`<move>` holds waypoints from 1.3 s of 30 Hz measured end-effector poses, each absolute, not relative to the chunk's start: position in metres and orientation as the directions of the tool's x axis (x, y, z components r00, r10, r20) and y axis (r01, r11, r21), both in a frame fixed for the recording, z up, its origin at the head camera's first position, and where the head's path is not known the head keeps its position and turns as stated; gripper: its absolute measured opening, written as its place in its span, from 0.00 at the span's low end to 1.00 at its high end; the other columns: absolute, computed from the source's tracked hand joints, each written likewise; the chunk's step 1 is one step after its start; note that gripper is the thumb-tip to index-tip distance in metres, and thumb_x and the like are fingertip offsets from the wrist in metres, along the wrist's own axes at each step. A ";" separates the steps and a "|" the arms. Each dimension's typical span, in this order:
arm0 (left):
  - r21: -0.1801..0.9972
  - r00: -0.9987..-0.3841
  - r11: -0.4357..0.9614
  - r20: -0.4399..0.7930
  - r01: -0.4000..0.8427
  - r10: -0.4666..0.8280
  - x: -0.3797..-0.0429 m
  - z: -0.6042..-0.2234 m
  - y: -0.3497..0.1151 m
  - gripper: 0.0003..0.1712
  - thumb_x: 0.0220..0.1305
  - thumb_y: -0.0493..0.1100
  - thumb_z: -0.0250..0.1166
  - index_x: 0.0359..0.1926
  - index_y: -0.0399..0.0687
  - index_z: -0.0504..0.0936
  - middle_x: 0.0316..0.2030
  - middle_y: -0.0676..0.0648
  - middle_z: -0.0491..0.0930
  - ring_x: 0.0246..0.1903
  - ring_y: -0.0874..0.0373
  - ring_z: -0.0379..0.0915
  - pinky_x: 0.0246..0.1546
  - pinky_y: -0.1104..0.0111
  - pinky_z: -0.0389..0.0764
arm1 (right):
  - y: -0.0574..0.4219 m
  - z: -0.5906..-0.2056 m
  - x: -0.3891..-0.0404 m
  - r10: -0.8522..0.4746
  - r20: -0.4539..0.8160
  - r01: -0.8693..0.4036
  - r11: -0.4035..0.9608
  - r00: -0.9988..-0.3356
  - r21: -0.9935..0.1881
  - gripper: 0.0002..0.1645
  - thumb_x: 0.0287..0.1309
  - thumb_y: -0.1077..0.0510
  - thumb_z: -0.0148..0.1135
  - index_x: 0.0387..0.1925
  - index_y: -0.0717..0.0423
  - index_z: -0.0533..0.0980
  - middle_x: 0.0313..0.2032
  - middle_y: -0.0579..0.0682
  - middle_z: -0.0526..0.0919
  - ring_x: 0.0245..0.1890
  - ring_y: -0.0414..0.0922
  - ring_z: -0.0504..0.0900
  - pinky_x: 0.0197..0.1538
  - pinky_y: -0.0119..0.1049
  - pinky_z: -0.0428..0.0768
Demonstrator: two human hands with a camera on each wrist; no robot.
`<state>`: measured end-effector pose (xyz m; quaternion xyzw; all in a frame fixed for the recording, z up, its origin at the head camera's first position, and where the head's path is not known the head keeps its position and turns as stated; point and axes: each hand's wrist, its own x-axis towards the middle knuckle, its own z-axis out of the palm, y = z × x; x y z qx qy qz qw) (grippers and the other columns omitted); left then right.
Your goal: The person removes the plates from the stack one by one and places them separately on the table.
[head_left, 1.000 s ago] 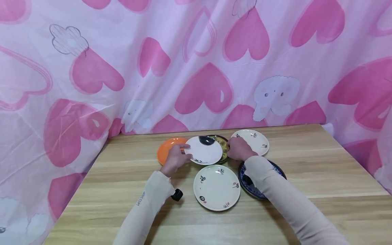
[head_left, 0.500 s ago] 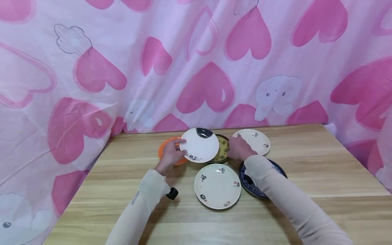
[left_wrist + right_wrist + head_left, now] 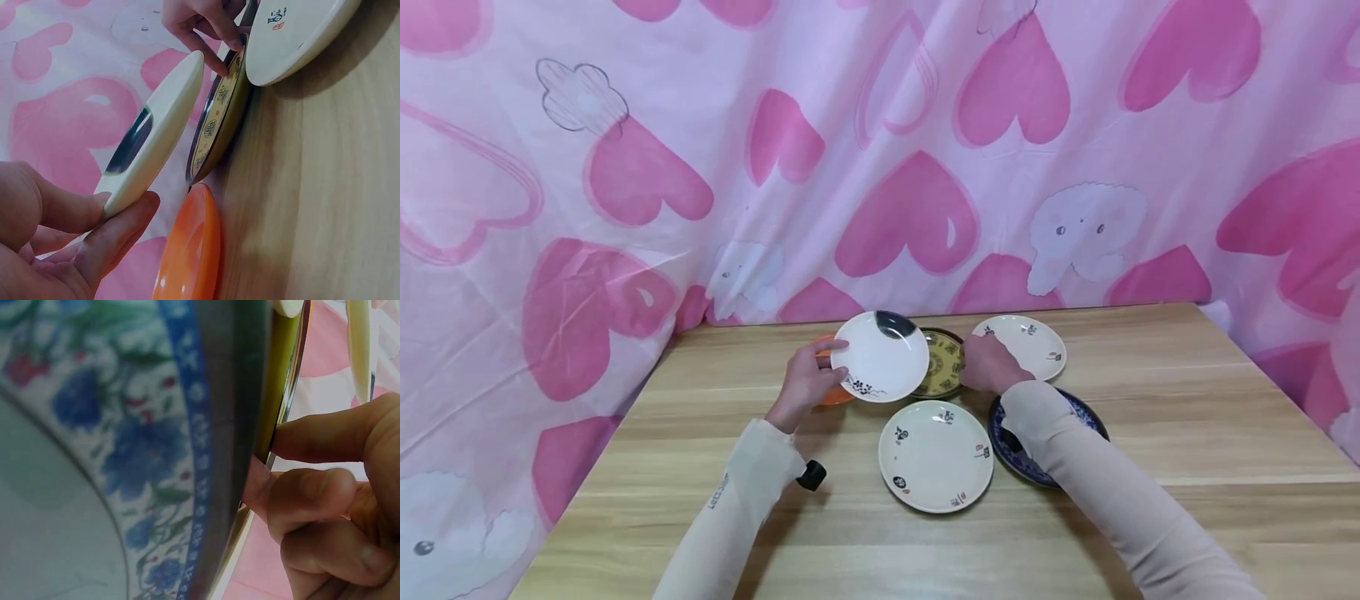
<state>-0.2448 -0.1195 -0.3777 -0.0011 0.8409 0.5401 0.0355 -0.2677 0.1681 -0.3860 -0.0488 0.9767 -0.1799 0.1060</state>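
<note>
My left hand pinches the left rim of a white plate with a black patch and dark floral print. The left wrist view shows this plate tilted and raised, thumb on one face and fingers on the other. Behind it, partly hidden, a yellow-brown patterned plate lies on the table. My right hand pinches that plate's right rim; the index finger rests on its edge in the right wrist view. An orange plate lies below the white plate, mostly covered in the head view.
A cream plate with small motifs lies nearest on the wooden table. Another cream plate sits at the back right. Under my right forearm is a blue floral plate. A pink heart-patterned curtain hangs behind the table.
My left hand has lifted the white plate off the yellow-brown plate and moved it left, over the orange one. More of the yellow-brown plate shows. My right hand stays at its rim.
</note>
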 end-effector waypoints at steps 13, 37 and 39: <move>0.885 -0.995 0.465 -0.037 0.011 0.095 -0.239 -0.377 -0.133 0.27 0.62 0.28 0.64 0.62 0.42 0.78 0.48 0.30 0.85 0.46 0.48 0.85 0.44 0.60 0.88 | 0.168 -0.382 -0.269 -0.130 -0.193 -0.055 0.934 -0.973 -0.353 0.09 0.54 0.63 0.63 0.38 0.64 0.81 0.35 0.56 0.82 0.34 0.49 0.77 0.38 0.37 0.76; 0.905 -0.979 0.426 -0.082 0.007 0.189 -0.227 -0.392 -0.168 0.28 0.63 0.28 0.63 0.65 0.38 0.75 0.49 0.30 0.84 0.42 0.56 0.84 0.41 0.71 0.85 | 0.172 -0.386 -0.266 -0.176 -0.160 -0.100 0.913 -0.971 -0.395 0.24 0.56 0.61 0.64 0.55 0.67 0.79 0.49 0.62 0.85 0.47 0.53 0.79 0.59 0.50 0.79; 0.910 -0.976 0.415 -0.093 -0.004 0.195 -0.227 -0.393 -0.170 0.28 0.63 0.29 0.64 0.65 0.39 0.75 0.48 0.32 0.84 0.41 0.59 0.83 0.41 0.71 0.85 | 0.172 -0.386 -0.266 -0.169 -0.165 -0.092 0.913 -0.972 -0.397 0.25 0.56 0.61 0.64 0.56 0.67 0.79 0.51 0.62 0.84 0.49 0.53 0.79 0.60 0.50 0.78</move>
